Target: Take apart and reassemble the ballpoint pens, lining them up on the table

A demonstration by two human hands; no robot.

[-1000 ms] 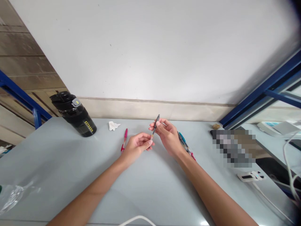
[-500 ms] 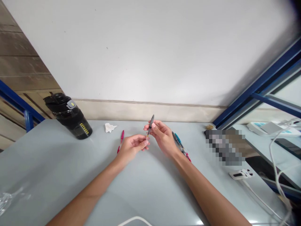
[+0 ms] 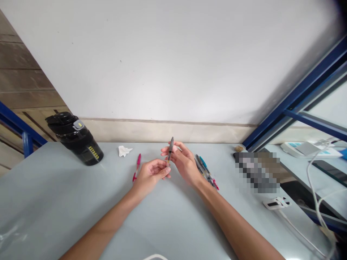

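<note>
Between my two hands a dark grey pen (image 3: 170,147) is held above the table, its dark end pointing up and away. My left hand (image 3: 153,172) pinches the lower end with thumb and fingers. Higher up, the thumb and fingers of my right hand (image 3: 184,160) are closed on the grey part. A pink pen (image 3: 138,159) lies on the table just left of my left hand. To the right of my right wrist lie several pens (image 3: 206,169), grey, blue and pink, partly hidden by the arm.
At the left stands a black bottle (image 3: 77,139), and a crumpled white tissue (image 3: 124,151) lies near the wall. On the right are a blurred-out flat object (image 3: 257,173), a white plug with a cable (image 3: 276,203), and a dark phone (image 3: 329,171) beyond the blue frame (image 3: 271,119).
The whole view has shifted slightly, so things sit a little lower and further left. Both hands keep their hold on the pen, which now stands a bit more upright.
</note>
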